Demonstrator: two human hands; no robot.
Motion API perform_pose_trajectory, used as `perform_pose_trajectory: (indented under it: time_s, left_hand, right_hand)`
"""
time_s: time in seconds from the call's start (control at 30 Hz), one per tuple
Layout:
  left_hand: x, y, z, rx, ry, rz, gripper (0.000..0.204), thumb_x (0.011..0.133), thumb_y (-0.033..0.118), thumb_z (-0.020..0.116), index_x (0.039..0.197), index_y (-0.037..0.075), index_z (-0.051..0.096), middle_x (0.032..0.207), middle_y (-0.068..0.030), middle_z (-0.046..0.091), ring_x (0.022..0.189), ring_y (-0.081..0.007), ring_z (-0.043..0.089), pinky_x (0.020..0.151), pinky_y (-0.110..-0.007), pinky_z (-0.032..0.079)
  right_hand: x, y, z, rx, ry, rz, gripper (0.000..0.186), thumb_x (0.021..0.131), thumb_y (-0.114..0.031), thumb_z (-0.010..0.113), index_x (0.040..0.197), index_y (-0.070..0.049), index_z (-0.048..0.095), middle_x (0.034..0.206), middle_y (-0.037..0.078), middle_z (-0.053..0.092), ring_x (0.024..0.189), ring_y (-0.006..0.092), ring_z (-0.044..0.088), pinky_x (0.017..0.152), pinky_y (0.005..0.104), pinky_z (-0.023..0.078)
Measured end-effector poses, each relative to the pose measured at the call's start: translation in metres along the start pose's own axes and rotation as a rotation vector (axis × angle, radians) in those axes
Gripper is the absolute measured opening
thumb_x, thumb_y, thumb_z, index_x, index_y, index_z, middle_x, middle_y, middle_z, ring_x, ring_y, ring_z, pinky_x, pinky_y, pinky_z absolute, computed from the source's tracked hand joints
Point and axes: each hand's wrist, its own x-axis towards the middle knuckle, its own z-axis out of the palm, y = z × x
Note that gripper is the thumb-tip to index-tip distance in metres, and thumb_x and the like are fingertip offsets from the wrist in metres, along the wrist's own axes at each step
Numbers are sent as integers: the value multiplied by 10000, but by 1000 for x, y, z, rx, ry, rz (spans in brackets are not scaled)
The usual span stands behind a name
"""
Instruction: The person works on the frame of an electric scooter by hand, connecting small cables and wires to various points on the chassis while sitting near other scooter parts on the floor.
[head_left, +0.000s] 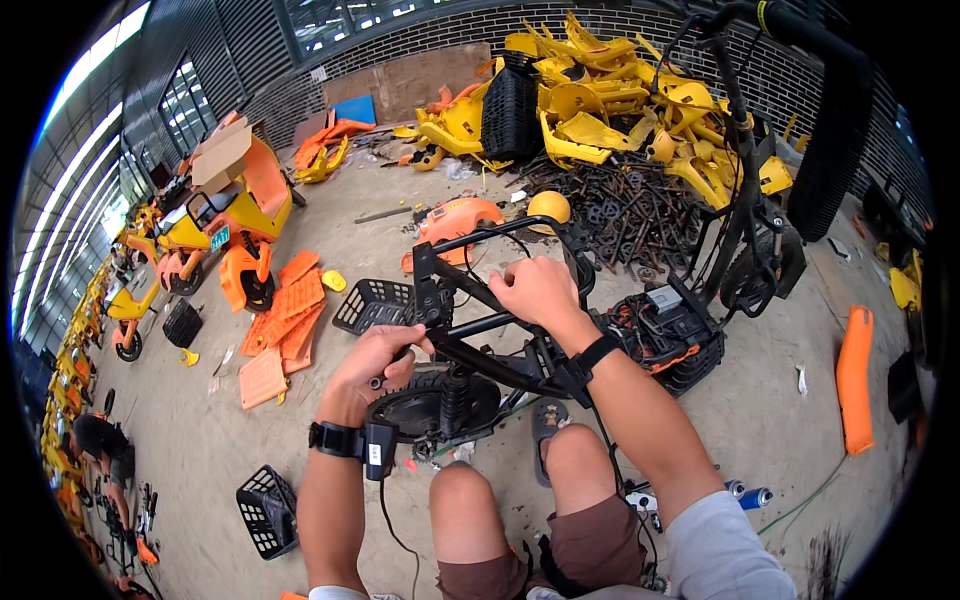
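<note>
A stripped electric scooter's black tube frame stands in front of me, its rear wheel and spring shock below my hands. My left hand is closed at the frame's rear corner. From its fingers pokes a small metal tool with a round end; the rest of it is covered. My right hand is curled in a fist over the upper frame tubes, and whatever it grips is hidden. Exposed wiring and a box-like unit sit in the frame to the right.
Yellow panels and dark metal parts are heaped behind. Orange panels and black baskets lie leftward, near a yellow scooter. Another person bends at far left. Spray cans lie right of my knees.
</note>
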Motion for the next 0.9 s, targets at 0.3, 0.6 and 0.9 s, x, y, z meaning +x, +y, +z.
perform_pose_trajectory:
  time_s: [0.3,0.6,0.9]
  left_hand:
    - [-13,8,7,-99,43,29,342,1020,260,454,954,-28,627,446,30,384,325,-56,283,325,-226,213]
    - [-87,-22,52,98,74,160,314,972,241,553,1010,-66,603,820,-156,656,611,-219,679,462,-287,491]
    - [-112,-142,82,-445,115,-137,252,958,217,582,1050,-14,622,927,-126,686,792,-174,680,732,-288,574]
  right_hand:
    - [-1,-4,4,16,21,-9,419,833,-395,544,682,-40,709,698,185,666,697,361,658,694,446,524]
    - [-24,-4,7,618,296,-216,209,861,-228,596,823,-41,680,813,159,682,748,336,660,681,404,524]
    - [-235,-57,1,845,-273,-329,571,879,-398,616,1253,27,541,1029,210,648,956,359,643,788,421,504]
